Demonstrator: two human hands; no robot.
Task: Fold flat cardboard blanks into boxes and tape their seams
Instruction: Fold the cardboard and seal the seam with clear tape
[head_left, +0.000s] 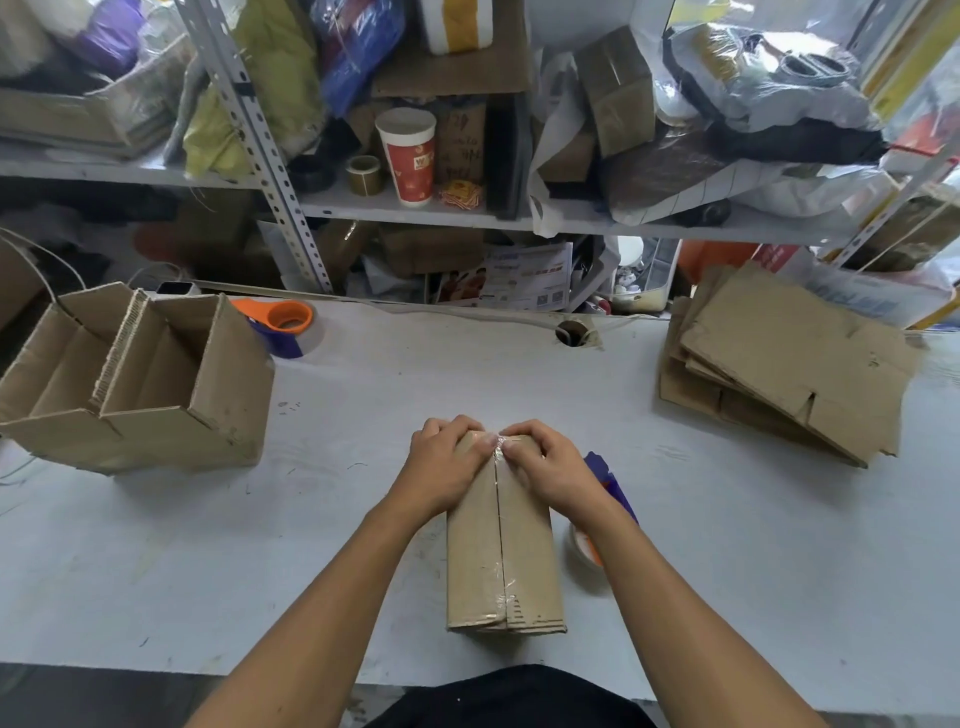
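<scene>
Both hands, left (445, 462) and right (545, 467), fingers curled, press tape (497, 446) over the box (501, 551) seam's far end; next, probably smoothing it down

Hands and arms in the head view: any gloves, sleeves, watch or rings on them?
None that show. The left hand and right hand are bare, with no gloves and no rings visible on the fingers. Both forearms are uncovered to the frame's bottom edge, wrists without watch or band. Dark clothing shows at the bottom centre.

A pale worktable (363, 519) fronts cluttered grey metal shelving (270, 156).
</scene>
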